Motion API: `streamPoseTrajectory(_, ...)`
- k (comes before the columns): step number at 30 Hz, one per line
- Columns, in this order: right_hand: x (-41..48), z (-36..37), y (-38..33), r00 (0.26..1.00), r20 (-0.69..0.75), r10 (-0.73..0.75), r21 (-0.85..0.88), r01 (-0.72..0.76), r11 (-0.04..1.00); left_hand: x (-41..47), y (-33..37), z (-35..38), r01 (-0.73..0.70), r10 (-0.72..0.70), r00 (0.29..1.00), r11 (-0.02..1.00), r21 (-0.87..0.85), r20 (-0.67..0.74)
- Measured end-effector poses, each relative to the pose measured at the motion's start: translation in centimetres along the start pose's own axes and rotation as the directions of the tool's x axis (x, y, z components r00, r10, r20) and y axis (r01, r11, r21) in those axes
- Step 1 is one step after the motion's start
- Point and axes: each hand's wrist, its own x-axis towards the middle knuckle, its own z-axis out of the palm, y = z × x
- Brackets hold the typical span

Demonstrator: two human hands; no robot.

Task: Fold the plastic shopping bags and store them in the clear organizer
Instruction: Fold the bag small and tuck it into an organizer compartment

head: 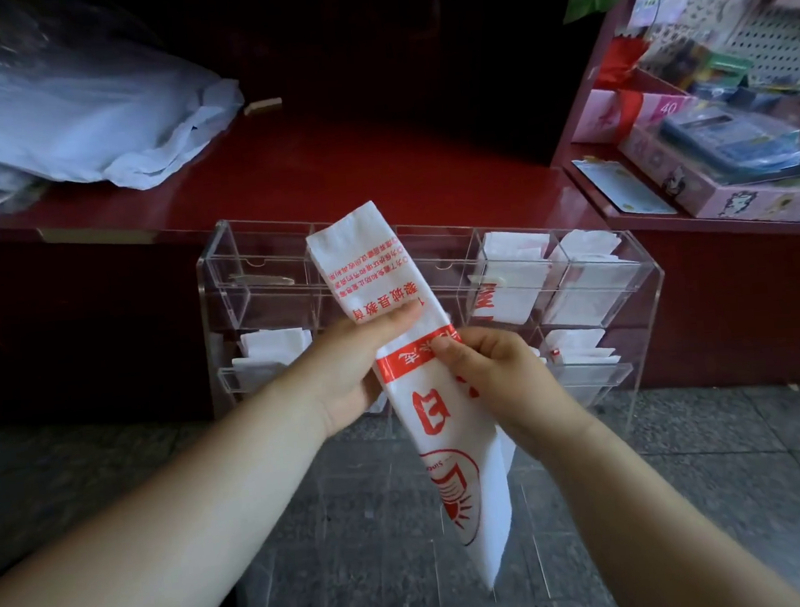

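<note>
A white plastic bag with red print (451, 433), folded into a long narrow strip, is held upright in front of me. My left hand (359, 359) grips it near the upper part, thumb across the front. My right hand (494, 372) pinches its right edge just below, at the red band. Behind the bag stands the clear organizer (262, 285) on the grey floor, leaning against a red counter. Folded white bags (510, 275) fill its right compartments, and another folded bag (268, 356) sits in a lower left one. The upper left compartments look empty.
A heap of white plastic bags (77, 118) lies on the red counter (354, 172) at the left. Boxes of stationery (721, 153) crowd a shelf at the right. Grey tiled floor (687, 448) spreads below the organizer.
</note>
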Motion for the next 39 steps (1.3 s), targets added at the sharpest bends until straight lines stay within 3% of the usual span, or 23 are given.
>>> streamPoseTrajectory(5,0.0,0.5,1.6,0.974,0.182,0.134,-0.073,-0.123,0.990,1.5,1.7,-1.5,-0.122,0.110,0.980,0.991,-0.062,-0.163)
streamPoseTrajectory(8,0.2,0.8,2.5,0.962,0.212,0.170,-0.103,-0.151,0.983,2.0,3.1,-3.5,-0.197,0.161,0.953,0.973,-0.123,-0.255)
streamPoseTrajectory(12,0.7,1.2,2.5,0.973,0.160,0.167,0.075,-0.181,0.981,1.5,1.3,-3.1,0.037,-0.043,0.998,0.991,-0.130,-0.041)
streamPoseTrajectory(14,0.8,1.5,2.4,0.978,0.137,0.160,0.142,-0.180,0.974,1.2,-0.4,-2.0,0.121,-0.122,0.992,0.991,-0.066,-0.016)
streamPoseTrajectory(18,0.8,1.7,3.3,0.972,0.132,0.193,0.151,-0.212,0.966,1.6,-2.1,-1.0,0.093,-0.088,0.985,0.995,0.023,-0.147)
streamPoseTrajectory(23,0.0,1.7,3.8,0.921,0.312,0.233,0.114,-0.279,0.953,2.8,-0.8,-2.6,0.048,-0.041,0.943,0.999,0.012,-0.332)
streamPoseTrajectory(25,-0.2,1.7,3.5,0.928,0.304,0.217,0.161,-0.274,0.948,2.4,-1.2,-2.6,0.096,-0.091,0.950,0.995,0.002,-0.299)
streamPoseTrajectory(29,-0.1,1.6,3.4,0.944,0.255,0.211,0.218,-0.269,0.938,1.1,-3.3,-1.5,0.187,-0.182,0.981,0.980,0.065,-0.069)
streamPoseTrajectory(36,-0.8,0.5,3.5,0.878,0.382,0.289,-0.061,-0.288,0.956,2.8,-2.0,-3.9,0.089,-0.077,0.962,0.996,0.031,-0.263)
streamPoseTrajectory(39,-1.2,0.2,2.6,0.902,0.357,0.244,-0.105,-0.221,0.970,2.6,-2.0,-4.0,0.097,-0.080,0.962,0.994,0.051,-0.260)
